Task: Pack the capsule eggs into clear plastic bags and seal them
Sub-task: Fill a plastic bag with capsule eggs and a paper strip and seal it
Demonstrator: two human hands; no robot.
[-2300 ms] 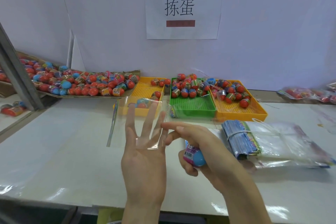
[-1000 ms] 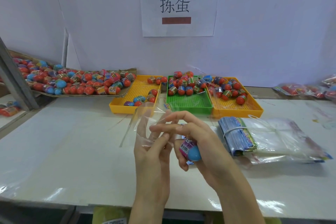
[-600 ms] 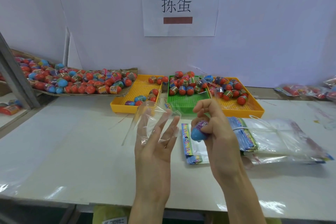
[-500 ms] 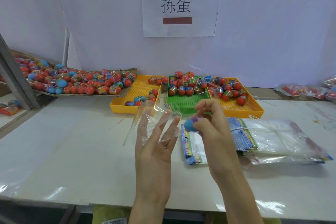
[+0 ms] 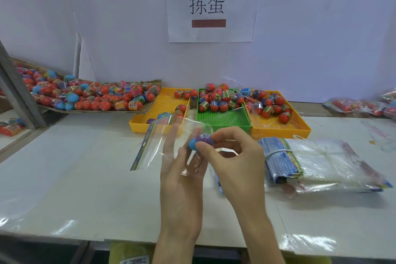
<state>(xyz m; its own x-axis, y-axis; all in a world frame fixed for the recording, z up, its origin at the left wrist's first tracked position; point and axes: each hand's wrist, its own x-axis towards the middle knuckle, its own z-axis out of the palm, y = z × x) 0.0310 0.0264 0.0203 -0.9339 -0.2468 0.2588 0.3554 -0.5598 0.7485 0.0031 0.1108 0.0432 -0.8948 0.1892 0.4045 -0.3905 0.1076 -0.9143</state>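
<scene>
My left hand (image 5: 180, 188) is raised palm up over the table, its straight fingers slipped inside a clear plastic bag (image 5: 154, 146) with a printed edge, spreading its mouth. My right hand (image 5: 233, 163) pinches a blue capsule egg (image 5: 198, 140) with a purple label between thumb and fingertips. The egg is at the bag's mouth, just above my left fingertips. Whether the egg is past the bag's rim, I cannot tell.
At the back stand a yellow tray (image 5: 162, 105), a green tray (image 5: 225, 118) and another yellow tray (image 5: 278, 126), all holding loose eggs. A cardboard tray (image 5: 85, 96) full of eggs lies at the left. A banded bundle of empty bags (image 5: 300, 161) lies right of my hands; packed bags (image 5: 364, 105) far right.
My right hand rolled the blue egg up from its palm to its fingertips and carried it left to the bag's mouth. My left fingers went into the bag and spread it.
</scene>
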